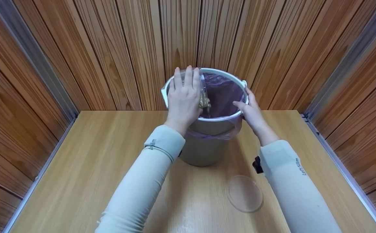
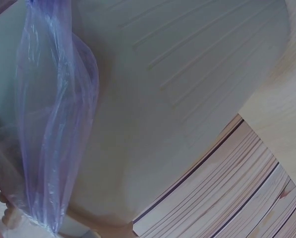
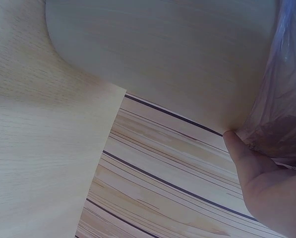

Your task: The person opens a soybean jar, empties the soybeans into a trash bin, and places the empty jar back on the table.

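Observation:
A grey trash bin (image 1: 204,152) with a pale rim stands on the table, lined with a thin purple bag (image 1: 223,94) folded over its edge. Over the left side of its mouth, my left hand (image 1: 185,97) holds a clear plastic container (image 1: 203,82) tilted down into the bin. Small yellowish-green pieces (image 1: 204,102) show at the container's lower end; their kind is unclear. My right hand (image 1: 254,115) grips the bin's right rim, thumb inside and fingers outside. In the right wrist view that hand (image 3: 266,183) touches the bag. The left thumb is hidden.
A clear round lid (image 1: 245,193) lies flat on the wooden table (image 1: 110,155), in front of the bin and to its right. Wood-panelled walls (image 1: 136,48) close off the back and both sides. The bin stands near the table's back edge.

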Available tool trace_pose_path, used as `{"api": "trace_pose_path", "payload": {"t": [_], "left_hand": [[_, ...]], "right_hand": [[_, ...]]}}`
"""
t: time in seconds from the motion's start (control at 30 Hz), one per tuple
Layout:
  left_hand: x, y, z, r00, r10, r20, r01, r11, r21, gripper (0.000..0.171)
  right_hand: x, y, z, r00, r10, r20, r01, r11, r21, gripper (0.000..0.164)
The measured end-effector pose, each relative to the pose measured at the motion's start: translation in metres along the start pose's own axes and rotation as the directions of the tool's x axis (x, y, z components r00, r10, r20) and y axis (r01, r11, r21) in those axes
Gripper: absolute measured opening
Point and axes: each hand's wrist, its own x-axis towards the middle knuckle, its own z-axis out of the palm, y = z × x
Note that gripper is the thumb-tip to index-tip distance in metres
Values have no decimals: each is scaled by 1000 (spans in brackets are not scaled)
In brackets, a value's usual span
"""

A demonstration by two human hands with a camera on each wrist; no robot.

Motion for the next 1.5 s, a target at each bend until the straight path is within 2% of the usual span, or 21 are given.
{"api": "trace_pose_path", "payload": {"t": [0.77,1.1,1.37,1.5], "left_hand": [[-1,1,0,999,28,-28,-27,999,45,109],[-1,1,2,994,48,-97,-42,997,59,93],[-1,2,2,994,52,-99,-45,996,71,93],[-1,2,3,991,57,-124,-47,996,82,89]], "right_hand": [[-1,0,0,1000,0,7,0,1000,-26,82],[1,0,0,1000,-3,3,3,1000,-2,80],[1,0,0,1000,-4,5,4,1000,-18,80],[0,-1,0,1000,-8,5,8,1000,-23,80]]}}
